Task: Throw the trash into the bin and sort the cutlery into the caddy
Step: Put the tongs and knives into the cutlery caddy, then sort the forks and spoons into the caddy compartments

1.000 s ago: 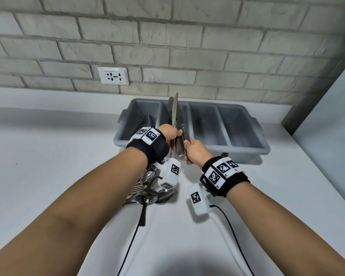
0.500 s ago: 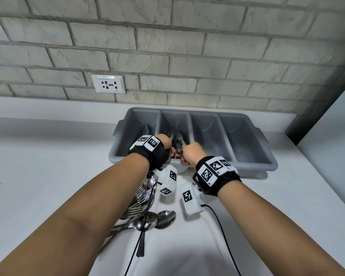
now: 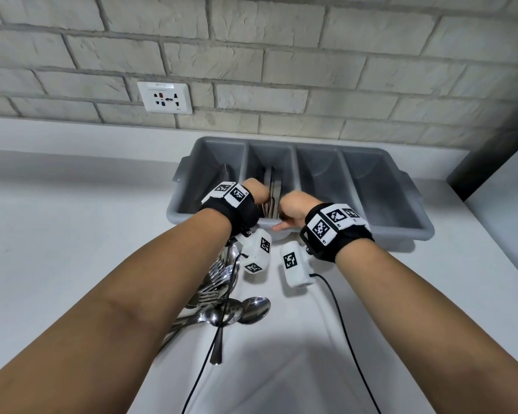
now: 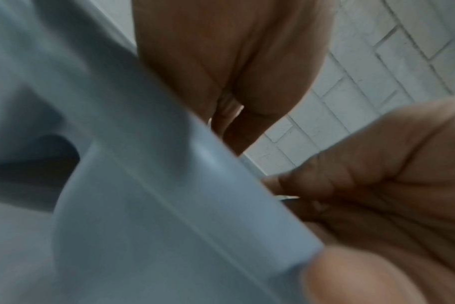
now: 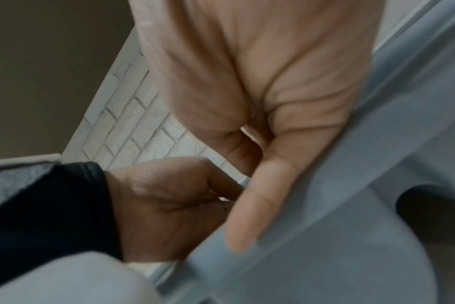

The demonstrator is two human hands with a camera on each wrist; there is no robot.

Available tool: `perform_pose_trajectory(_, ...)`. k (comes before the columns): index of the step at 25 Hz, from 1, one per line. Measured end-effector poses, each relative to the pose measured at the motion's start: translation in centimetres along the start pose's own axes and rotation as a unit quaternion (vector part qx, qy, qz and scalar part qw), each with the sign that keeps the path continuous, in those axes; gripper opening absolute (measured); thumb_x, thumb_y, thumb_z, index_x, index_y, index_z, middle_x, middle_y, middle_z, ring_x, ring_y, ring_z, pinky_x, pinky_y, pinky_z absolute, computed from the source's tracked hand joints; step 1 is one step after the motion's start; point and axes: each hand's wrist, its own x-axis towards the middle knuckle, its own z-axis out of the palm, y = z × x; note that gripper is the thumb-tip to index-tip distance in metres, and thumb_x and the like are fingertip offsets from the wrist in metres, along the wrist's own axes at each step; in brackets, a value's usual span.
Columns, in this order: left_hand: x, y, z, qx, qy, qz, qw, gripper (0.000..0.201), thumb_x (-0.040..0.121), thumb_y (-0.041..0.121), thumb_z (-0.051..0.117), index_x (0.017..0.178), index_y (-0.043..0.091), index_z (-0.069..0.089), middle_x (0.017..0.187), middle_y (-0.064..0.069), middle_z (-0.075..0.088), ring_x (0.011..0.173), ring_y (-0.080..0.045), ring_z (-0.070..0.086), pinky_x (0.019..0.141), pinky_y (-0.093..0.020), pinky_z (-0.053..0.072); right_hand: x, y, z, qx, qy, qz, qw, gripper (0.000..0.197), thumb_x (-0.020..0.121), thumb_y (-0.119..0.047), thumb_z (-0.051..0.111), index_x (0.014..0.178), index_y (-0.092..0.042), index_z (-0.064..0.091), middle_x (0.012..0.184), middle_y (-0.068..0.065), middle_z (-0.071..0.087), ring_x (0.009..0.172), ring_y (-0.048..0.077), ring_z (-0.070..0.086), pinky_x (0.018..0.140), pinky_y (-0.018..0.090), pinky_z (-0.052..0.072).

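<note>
Both hands are down at the near rim of the grey caddy (image 3: 386, 225), over the second compartment from the left. The left hand (image 3: 253, 191) and right hand (image 3: 295, 206) are curled, close together, around a bundle of knives (image 3: 272, 195) whose blades lie along that compartment toward the wall. From the head view the left fingers are hidden behind the wrist strap; the wrist views are blurred, so I cannot tell exactly which fingers pinch the handles, only that neither hand is spread. One right finger lies straight along the outside of the caddy rim.

The rest of the cutlery (image 3: 219, 294), forks and spoons in a loose heap, sits on the white counter (image 3: 72, 234) under the left forearm, just short of the caddy. No bin or trash in view.

Risks as I judge them:
- Let go unevenly and the knife handles could ride up on the rim, leaving the bundle propped rather than flat.
- The left forearm and the camera cable (image 3: 204, 363) pass right over the heap; drawing the arm back low could snag a spoon and drag it off.
- Leaning on the near rim could tip or slide the light caddy.
- Blades near fingers: a slip could nick.
</note>
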Motion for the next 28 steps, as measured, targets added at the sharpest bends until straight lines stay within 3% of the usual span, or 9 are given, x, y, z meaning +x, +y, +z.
perform_pose_trajectory(2, 0.2, -0.3, -1.0, -0.124, 0.012, -0.009, 0.992, 0.037, 0.094, 0.007, 0.043, 0.129, 0.0, 0.054, 0.133, -0.016, 0.057, 0.121, -0.028, 0.055, 0.1, -0.031, 0.044, -0.9, 0.3, 0.5, 0.005, 0.039, -0.044, 0.998, 0.042, 0.094, 0.001, 0.037, 0.135, 0.001, 0.043, 0.138, 0.018, 0.047, 0.115, 0.031, 0.056, 0.083, 0.032, 0.059)
perform_pose_trajectory(4, -1.5, -1.3, -2.0, -0.073, 0.023, 0.053, 0.996, 0.031, 0.09, 0.001, 0.048, 0.117, 0.005, 0.062, 0.106, -0.015, 0.068, 0.084, -0.018, 0.068, 0.077, -0.029, 0.055, -2.0, 1.2, 1.4, 0.01, 0.135, -0.094, 0.986, 0.04, 0.09, -0.001, 0.046, 0.129, -0.007, 0.052, 0.13, 0.011, 0.054, 0.107, 0.03, 0.059, 0.076, 0.036, 0.059)
perform_pose_trajectory(6, -3.2, -2.6, -3.2, -0.105, -0.005, 0.042, 0.994, 0.019, 0.089, 0.0, 0.049, 0.094, 0.013, 0.062, 0.071, -0.006, 0.058, 0.041, -0.004, 0.055, 0.043, -0.017, 0.045, -3.7, 2.3, 2.5, -0.087, 0.191, -0.177, 0.962, 0.037, 0.087, -0.007, 0.054, 0.124, -0.009, 0.054, 0.121, 0.008, 0.054, 0.107, 0.022, 0.056, 0.095, 0.031, 0.048)
perform_pose_trajectory(8, -5.9, -4.1, -4.2, -0.045, -0.005, 0.056, 0.997, 0.016, 0.088, 0.004, 0.052, 0.092, 0.017, 0.06, 0.069, -0.003, 0.055, 0.039, 0.0, 0.049, 0.032, -0.011, 0.034, -6.0, 3.6, 3.8, -0.149, 0.181, -0.238, 0.943, 0.033, 0.087, -0.011, 0.056, 0.12, -0.009, 0.054, 0.107, 0.002, 0.048, 0.093, 0.013, 0.05, 0.091, 0.023, 0.043)
perform_pose_trajectory(11, -9.3, -7.6, -5.1, 0.066, -0.009, 0.066, 0.996, 0.023, 0.086, 0.011, 0.056, 0.106, 0.015, 0.067, 0.087, -0.004, 0.061, 0.061, -0.008, 0.054, 0.043, -0.01, 0.042, -7.9, 5.7, 6.0, -0.22, 0.078, -0.233, 0.944, 0.028, 0.088, -0.019, 0.056, 0.114, -0.011, 0.057, 0.101, 0.0, 0.049, 0.082, 0.011, 0.05, 0.073, 0.02, 0.039)
perform_pose_trajectory(15, -12.7, -12.4, -4.7, 0.258, -0.052, 0.017, 0.965, 0.03, 0.079, 0.006, 0.061, 0.104, 0.021, 0.067, 0.111, 0.001, 0.065, 0.1, -0.016, 0.057, 0.082, -0.022, 0.041, -7.6, 8.2, 8.7, -0.39, -0.069, -0.126, 0.91, 0.045, 0.085, -0.038, 0.058, 0.122, -0.013, 0.053, 0.118, 0.009, 0.05, 0.109, 0.026, 0.054, 0.09, 0.033, 0.044)
perform_pose_trajectory(19, -13.4, -15.9, -4.3, 0.391, -0.04, -0.007, 0.92, 0.035, 0.082, 0.013, 0.058, 0.116, 0.015, 0.062, 0.117, -0.008, 0.064, 0.109, -0.027, 0.06, 0.089, -0.034, 0.049, -7.3, 8.6, 10.6, -0.398, -0.044, -0.107, 0.91, 0.062, 0.078, -0.05, 0.063, 0.122, -0.009, 0.049, 0.122, 0.012, 0.048, 0.108, 0.03, 0.054, 0.082, 0.033, 0.045)
perform_pose_trajectory(22, -12.8, -17.5, -4.3, 0.385, -0.017, 0.006, 0.923, 0.038, 0.077, 0.016, 0.065, 0.114, 0.018, 0.06, 0.116, -0.01, 0.058, 0.106, -0.031, 0.06, 0.088, -0.038, 0.051, -7.3, 7.6, 11.2, -0.372, -0.059, -0.124, 0.918, 0.037, 0.078, -0.039, 0.07, 0.1, -0.017, 0.05, 0.102, 0.007, 0.05, 0.091, 0.022, 0.052, 0.061, 0.022, 0.037)
perform_pose_trajectory(28, -11.4, -18.5, -4.5, 0.369, -0.001, 0.013, 0.929, 0.045, 0.081, 0.012, 0.062, 0.124, 0.006, 0.05, 0.121, -0.016, 0.059, 0.11, -0.033, 0.057, 0.09, -0.038, 0.047, -6.7, 7.8, 10.9, -0.344, -0.05, -0.108, 0.931, 0.021, 0.08, -0.023, 0.07, 0.092, -0.015, 0.055, 0.095, 0.002, 0.052, 0.088, 0.017, 0.048, 0.076, 0.025, 0.037)
